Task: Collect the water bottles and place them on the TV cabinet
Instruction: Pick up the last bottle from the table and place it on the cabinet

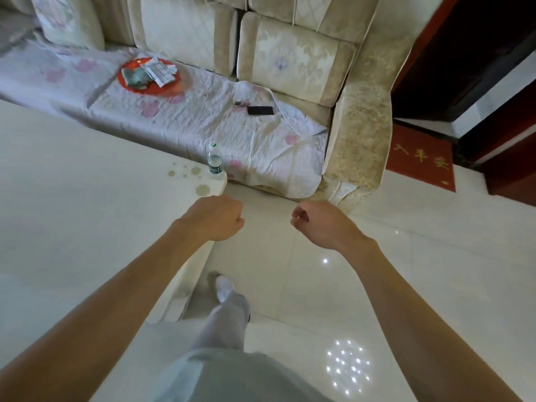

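Head view shows one water bottle [215, 163] upright at the white table's [87, 198] far corner beside the sofa [232, 132], so it is best clasped mid-body by the empty, loosely curled left hand [216, 217] while the right hand [316, 224], likewise curled on nothing, is kept free.

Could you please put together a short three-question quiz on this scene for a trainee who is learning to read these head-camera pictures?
1. True or false: the water bottle stands upright on the corner of the white table.
2. Which object lies on the sofa cover nearest the sofa's armrest? A) the red plate B) the black phone C) the floral cushion
3. Fill in: both the left hand and the right hand are loosely curled and hold ____.

Key
1. True: it stands upright, green cap on top, at the table corner nearest the sofa.
2. B.
3. Nothing: neither hand touches the bottle yet.
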